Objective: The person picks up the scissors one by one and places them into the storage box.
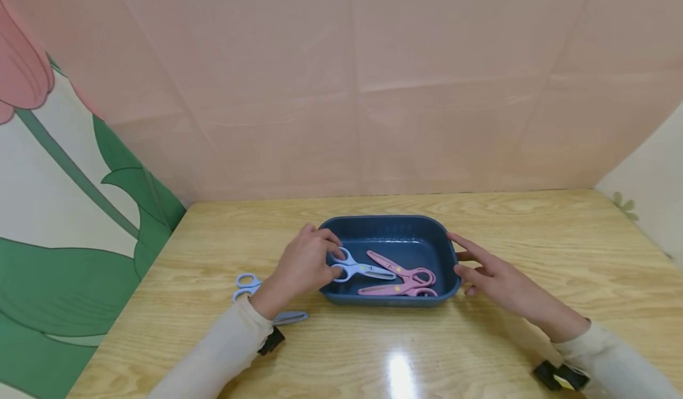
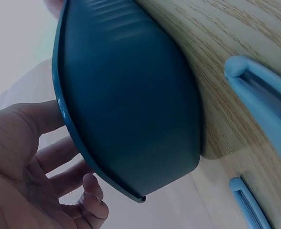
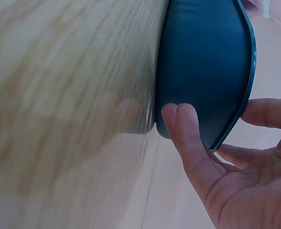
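Observation:
A dark blue rectangular box (image 1: pixel 389 300) stands on the table, with two pink-bladed arms of scissors (image 1: pixel 408 280) spread inside it. Over its left end, my left hand (image 1: pixel 306 259) pinches the handles of light blue scissors (image 1: pixel 363 270) whose blades point right across the box. The left wrist view hides these scissors behind the box wall. At the opposite end, the fairly straight fingers of my right hand (image 1: pixel 491 277) touch the rim and outer wall. More light blue scissors (image 1: pixel 247 280) lie on the table under my left wrist, partly covered by it.
The wood-grain table (image 1: pixel 560 227) runs back to a pink wall covering (image 1: pixel 352 120). A flower-patterned panel (image 1: pixel 69 168) borders the left side. A dark band device (image 1: pixel 560 376) is strapped at my right wrist.

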`<action>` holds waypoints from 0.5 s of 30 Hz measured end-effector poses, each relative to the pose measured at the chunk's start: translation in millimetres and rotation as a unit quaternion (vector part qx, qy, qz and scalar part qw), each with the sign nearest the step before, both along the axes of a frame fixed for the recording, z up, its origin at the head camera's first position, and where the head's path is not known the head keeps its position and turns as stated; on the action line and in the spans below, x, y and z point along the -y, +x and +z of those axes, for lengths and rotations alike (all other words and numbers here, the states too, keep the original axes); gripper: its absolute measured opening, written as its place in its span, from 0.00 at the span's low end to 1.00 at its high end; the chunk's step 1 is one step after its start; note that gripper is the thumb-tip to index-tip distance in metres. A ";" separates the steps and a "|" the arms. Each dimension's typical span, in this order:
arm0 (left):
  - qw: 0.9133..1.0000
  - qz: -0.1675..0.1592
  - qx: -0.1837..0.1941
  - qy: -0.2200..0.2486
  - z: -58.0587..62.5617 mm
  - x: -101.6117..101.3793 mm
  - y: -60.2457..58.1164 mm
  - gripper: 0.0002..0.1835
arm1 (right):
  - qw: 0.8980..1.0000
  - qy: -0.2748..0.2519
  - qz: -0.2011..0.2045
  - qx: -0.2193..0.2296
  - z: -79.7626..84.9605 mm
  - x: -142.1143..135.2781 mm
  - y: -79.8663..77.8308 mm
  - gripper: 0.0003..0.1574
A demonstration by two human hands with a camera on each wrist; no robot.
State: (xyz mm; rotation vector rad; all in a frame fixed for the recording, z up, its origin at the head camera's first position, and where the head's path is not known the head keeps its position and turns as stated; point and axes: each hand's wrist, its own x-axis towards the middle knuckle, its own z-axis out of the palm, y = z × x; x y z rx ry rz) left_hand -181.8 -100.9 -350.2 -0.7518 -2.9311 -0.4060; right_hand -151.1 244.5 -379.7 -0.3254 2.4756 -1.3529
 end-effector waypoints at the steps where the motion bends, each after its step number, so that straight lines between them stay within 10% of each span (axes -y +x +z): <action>1: 1.000 -0.001 0.001 0.001 0.0 -0.5 0.0 0.08 | 1.000 0.000 0.000 0.000 0.1 0.0 0.0 0.42; 15: 1.000 -0.013 -0.006 -0.004 -6.6 -5.6 0.7 0.07 | 1.000 -0.003 0.001 -0.004 -2.1 -0.7 -0.6 0.42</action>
